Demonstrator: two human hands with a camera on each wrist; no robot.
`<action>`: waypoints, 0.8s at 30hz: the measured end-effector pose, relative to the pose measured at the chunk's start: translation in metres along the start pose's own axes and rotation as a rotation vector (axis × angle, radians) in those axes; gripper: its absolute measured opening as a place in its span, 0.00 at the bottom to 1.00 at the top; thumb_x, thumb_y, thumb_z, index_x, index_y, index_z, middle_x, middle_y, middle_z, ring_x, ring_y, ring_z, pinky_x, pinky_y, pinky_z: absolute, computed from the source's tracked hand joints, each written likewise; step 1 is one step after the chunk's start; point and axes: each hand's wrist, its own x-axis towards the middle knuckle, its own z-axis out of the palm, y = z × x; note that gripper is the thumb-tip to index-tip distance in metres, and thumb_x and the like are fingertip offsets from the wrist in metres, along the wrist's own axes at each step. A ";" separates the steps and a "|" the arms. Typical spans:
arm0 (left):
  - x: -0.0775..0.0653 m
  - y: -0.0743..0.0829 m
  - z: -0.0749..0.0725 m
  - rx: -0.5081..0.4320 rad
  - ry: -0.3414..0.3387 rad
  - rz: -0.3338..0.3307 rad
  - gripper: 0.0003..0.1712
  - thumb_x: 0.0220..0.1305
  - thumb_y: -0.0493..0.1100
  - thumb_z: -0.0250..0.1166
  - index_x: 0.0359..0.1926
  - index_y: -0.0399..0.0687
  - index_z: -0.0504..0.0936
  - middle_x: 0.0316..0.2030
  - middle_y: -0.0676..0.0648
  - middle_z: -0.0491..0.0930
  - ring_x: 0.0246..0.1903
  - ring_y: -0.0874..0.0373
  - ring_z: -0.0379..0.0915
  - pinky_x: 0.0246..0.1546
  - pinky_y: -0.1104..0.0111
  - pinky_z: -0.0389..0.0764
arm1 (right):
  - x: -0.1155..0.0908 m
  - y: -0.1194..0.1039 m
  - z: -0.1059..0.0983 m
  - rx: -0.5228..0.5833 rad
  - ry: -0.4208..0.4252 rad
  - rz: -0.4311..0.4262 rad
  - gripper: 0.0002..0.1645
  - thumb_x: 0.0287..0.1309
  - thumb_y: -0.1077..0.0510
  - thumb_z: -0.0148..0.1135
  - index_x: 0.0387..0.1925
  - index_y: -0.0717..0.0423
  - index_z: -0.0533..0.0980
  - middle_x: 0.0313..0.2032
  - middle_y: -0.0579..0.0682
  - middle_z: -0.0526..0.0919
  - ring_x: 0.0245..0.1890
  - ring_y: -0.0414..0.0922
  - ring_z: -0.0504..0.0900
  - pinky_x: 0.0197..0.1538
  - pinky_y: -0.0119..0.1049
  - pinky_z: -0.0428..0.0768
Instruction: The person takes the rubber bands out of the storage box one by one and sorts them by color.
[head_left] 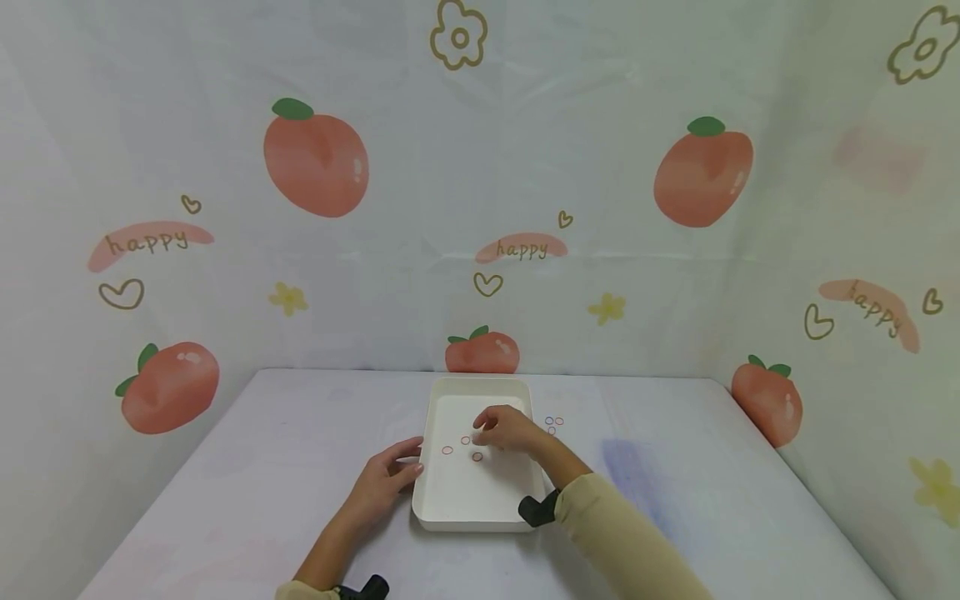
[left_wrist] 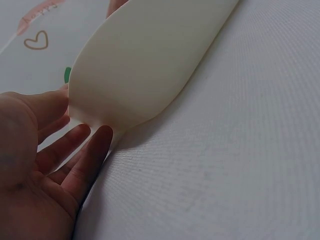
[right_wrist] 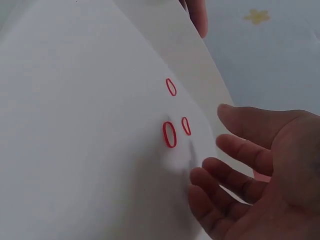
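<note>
A white rectangular tray [head_left: 480, 508] lies on the table with three small red rings on its floor: one ring [head_left: 447, 450] to the left, another ring [head_left: 465, 440] farther back, and a thicker-looking ring [head_left: 477, 457] nearer. Over the tray hovers my right hand [head_left: 510, 430], fingers loosely bent. In the right wrist view its thumb and fingers [right_wrist: 230, 177] stand apart beside the rings, and nothing shows between them. My left hand [head_left: 386, 483] touches the tray's left wall with fairly straight fingertips [left_wrist: 102, 137]; the palm stays off the tray.
Just right of the tray, a few small rings lie on the white tabletop, including a blue ring [head_left: 549, 421] and a red ring [head_left: 558, 422]. A bluish stain [head_left: 630, 475] marks the cloth farther right. A printed curtain [head_left: 390, 292] stands behind the table.
</note>
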 end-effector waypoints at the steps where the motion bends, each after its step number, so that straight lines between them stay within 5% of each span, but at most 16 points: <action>1: 0.000 0.000 0.000 -0.001 -0.001 0.001 0.26 0.65 0.36 0.63 0.64 0.39 0.73 0.54 0.39 0.77 0.49 0.47 0.79 0.43 0.63 0.82 | 0.000 0.000 0.001 -0.009 -0.022 0.004 0.14 0.54 0.59 0.70 0.42 0.57 0.79 0.31 0.48 0.77 0.27 0.42 0.74 0.29 0.32 0.75; 14: -0.001 0.002 0.000 0.018 0.011 -0.012 0.26 0.65 0.37 0.64 0.63 0.42 0.74 0.53 0.41 0.78 0.48 0.49 0.79 0.45 0.62 0.81 | 0.003 0.005 0.008 -0.177 -0.077 -0.008 0.09 0.49 0.62 0.74 0.30 0.52 0.80 0.28 0.46 0.76 0.31 0.43 0.73 0.36 0.35 0.72; 24: -0.003 0.003 0.000 0.028 0.014 -0.005 0.25 0.65 0.37 0.64 0.63 0.42 0.74 0.53 0.41 0.78 0.48 0.49 0.78 0.46 0.61 0.81 | 0.006 0.008 0.015 -0.212 -0.072 -0.041 0.07 0.49 0.66 0.72 0.22 0.55 0.81 0.20 0.43 0.77 0.24 0.39 0.71 0.29 0.29 0.70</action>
